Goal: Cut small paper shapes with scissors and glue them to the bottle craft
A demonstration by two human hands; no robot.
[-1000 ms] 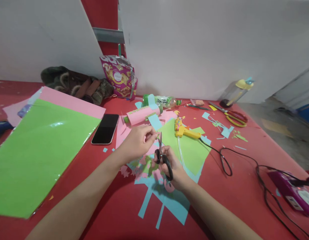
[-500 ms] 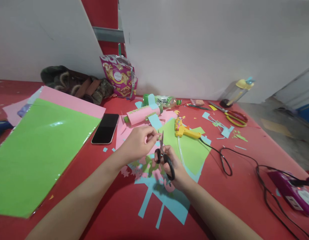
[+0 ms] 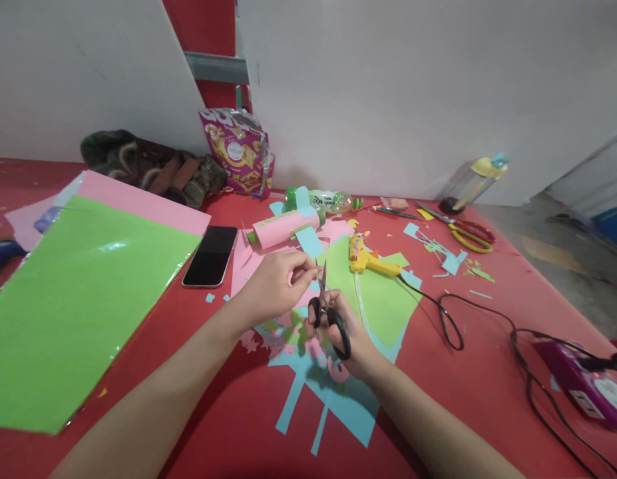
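In my right hand point(image 3: 351, 332) is a pair of black-handled scissors point(image 3: 342, 336), fingers through the loops and blades pointing up. My left hand point(image 3: 281, 283) pinches a tiny piece of pink paper point(image 3: 319, 269) at the scissor blades; most of the piece is hidden by the fingers. Below both hands lie pink and green paper scraps on a blue sheet of paper point(image 3: 351, 406) with cut strips. A green sheet point(image 3: 388, 313) lies to the right, partly over the blue one. Beyond my hands is a roll wrapped in pink paper point(image 3: 283, 231).
A yellow glue gun point(image 3: 373, 261) trails a black cord to a purple power strip point(image 3: 588, 386). A phone point(image 3: 211, 256) and packs of coloured paper point(image 3: 88, 299) lie left. Behind stand a snack bag point(image 3: 238, 153), a green bottle point(image 3: 323, 201), larger scissors point(image 3: 468, 233) and a clear bottle point(image 3: 470, 186).
The scissor handles have shifted very slightly, with the blades still at the pink piece. My left hand stays in the same place, and the things on the table have not moved.
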